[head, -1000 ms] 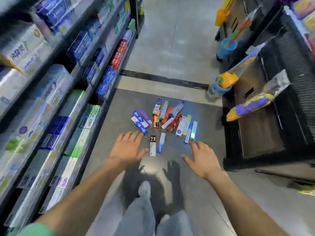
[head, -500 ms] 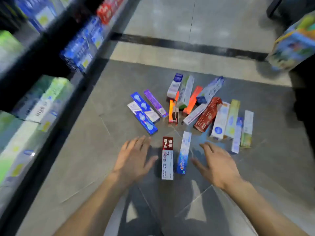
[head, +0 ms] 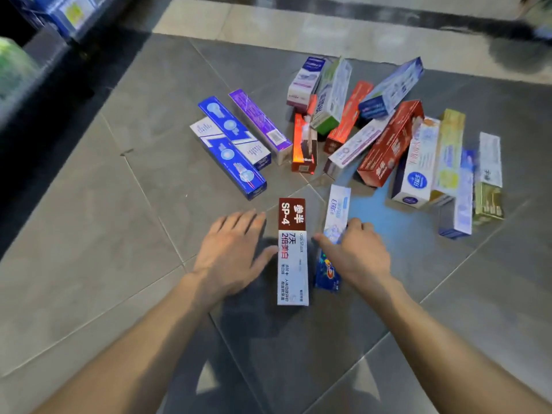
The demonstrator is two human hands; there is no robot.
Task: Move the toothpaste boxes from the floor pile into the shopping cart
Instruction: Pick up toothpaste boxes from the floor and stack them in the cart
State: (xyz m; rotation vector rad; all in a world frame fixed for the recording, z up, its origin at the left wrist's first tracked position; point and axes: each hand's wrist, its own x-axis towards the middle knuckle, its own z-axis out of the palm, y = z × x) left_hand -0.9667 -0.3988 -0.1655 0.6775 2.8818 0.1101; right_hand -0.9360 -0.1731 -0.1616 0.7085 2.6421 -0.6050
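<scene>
**Two boxes under my hands, the cart nowhere in sight**

The nearest toothpaste boxes lie on the floor (head: pixel 89 264) right in front of me, a little apart from the main pile (head: pixel 373 130). My right hand (head: pixel 358 255) sits on the blue and white box (head: pixel 339 210), fingers curled down over its middle, thumb reaching toward the gap between the two boxes; I judge it a grip just forming, not yet firm. My left hand (head: pixel 230 255) lies flat, fingers spread and straight, thumb touching the edge of the white and maroon box (head: pixel 292 252).

What could go wrong: the blue box is smooth card, so a loose pinch could let it slide or tip as I lift. My left thumb could nudge the white box away instead of catching it. The far boxes lean on each other, so pulling one may topple the rest. The cart is out of view, so I must turn to find it.

Readable print: "SP-4", "7天", "2倍美白", "oralshark". Other labels are too blurred.
</scene>
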